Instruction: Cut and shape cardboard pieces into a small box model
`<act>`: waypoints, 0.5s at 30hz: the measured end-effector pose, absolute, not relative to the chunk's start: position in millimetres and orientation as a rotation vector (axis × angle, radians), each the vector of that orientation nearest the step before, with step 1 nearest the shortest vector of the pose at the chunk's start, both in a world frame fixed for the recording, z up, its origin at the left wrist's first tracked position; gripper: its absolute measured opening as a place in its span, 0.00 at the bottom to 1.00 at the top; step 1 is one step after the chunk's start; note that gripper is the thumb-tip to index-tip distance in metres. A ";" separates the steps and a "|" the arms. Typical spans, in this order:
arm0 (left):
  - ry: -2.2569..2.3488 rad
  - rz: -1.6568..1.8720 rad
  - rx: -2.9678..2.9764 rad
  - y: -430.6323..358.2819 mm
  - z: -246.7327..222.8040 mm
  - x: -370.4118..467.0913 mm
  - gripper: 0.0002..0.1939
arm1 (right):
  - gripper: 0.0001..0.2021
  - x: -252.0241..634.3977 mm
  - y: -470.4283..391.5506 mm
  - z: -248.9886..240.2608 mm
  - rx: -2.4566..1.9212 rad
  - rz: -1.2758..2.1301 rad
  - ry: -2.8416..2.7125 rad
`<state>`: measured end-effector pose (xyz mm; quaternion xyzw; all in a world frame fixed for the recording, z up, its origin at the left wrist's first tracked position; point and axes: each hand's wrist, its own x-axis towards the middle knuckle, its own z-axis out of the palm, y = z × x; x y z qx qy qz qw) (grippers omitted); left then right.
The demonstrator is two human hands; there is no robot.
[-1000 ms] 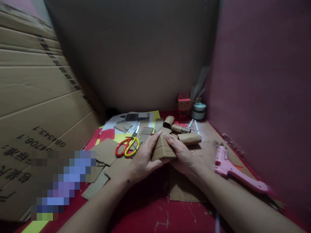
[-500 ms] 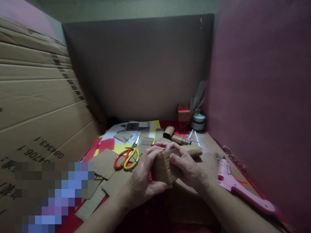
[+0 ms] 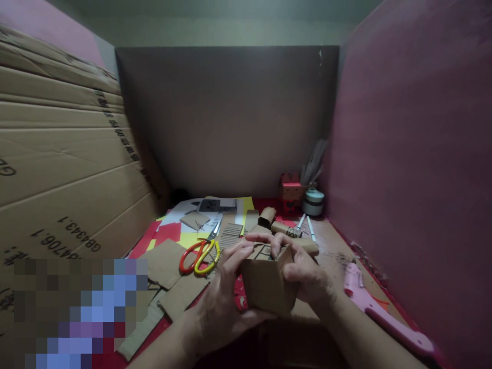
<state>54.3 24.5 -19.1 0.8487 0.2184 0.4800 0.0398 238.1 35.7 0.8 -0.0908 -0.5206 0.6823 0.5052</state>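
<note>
Between my two hands is a small cardboard box [image 3: 267, 284], tilted so that its printed top edge and two sides show. My left hand [image 3: 226, 287] wraps the left side, its thumb under the bottom and its fingers over the far top edge. My right hand [image 3: 303, 274] grips the right side, thumb on the near face and fingers at the top. Left of my hands lie scissors [image 3: 200, 256] with one red and one yellow handle. Just beyond the box are rolled cardboard tubes [image 3: 286, 229] and a corrugated piece [image 3: 230, 236].
A pink glue gun [image 3: 384, 310] lies at the right by the pink wall. Flat cardboard pieces [image 3: 165, 261] spread at the left. Farther back stand a small red-and-brown cardboard figure [image 3: 291, 192] and a pale green jar [image 3: 313, 201]. A large cardboard sheet [image 3: 69, 169] rises at the left.
My hands have turned the box, so its near face and printed top now show more. Both hands and the box sit slightly lower in view, as the camera has tilted up a little.
</note>
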 end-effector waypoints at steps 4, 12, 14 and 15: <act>0.630 1.482 2.651 21.4 -13.3 56.3 0.44 | 0.16 237.4 35.2 -1.6 -0.176 1.699 -1.192; 0.870 1.362 2.491 24.1 -8.1 63.0 0.37 | 0.14 226.9 38.8 -19.2 -0.319 1.856 -0.748; 0.950 1.320 2.425 28.0 -9.7 63.1 0.34 | 0.17 224.8 42.3 -21.8 -0.397 1.855 -0.628; 0.984 1.292 2.404 29.8 -10.4 62.6 0.33 | 0.18 223.7 43.9 -22.3 -0.425 1.862 -0.581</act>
